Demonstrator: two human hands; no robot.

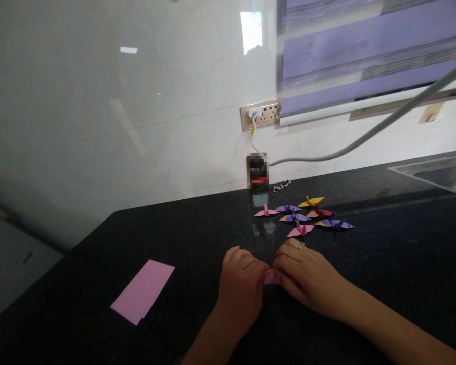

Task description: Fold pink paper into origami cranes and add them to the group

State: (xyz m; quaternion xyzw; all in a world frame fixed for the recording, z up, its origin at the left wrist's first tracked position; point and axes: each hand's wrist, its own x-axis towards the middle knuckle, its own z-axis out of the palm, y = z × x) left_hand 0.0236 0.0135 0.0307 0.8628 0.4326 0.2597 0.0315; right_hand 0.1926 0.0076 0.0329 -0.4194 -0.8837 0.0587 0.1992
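Between my two hands is a small piece of pink paper [272,277], mostly hidden by the fingers. My left hand [243,281] is closed on its left side, fingers curled and pressed together. From the right, my right hand [302,268], with a ring on one finger, pinches the other side of the same paper. Just beyond the hands lie several folded paper cranes: a pink crane [300,230] nearest, then a purple crane [335,223], a red crane [319,214] and a yellow crane [311,202] among them.
Pink paper sheets [143,291] rest on the dark countertop [190,233] to the left. Against the wall stands a small dark box [258,171], with a beaded strand [281,186] beside it. A grey hose [365,139] crosses at right, near a sink edge [433,175].
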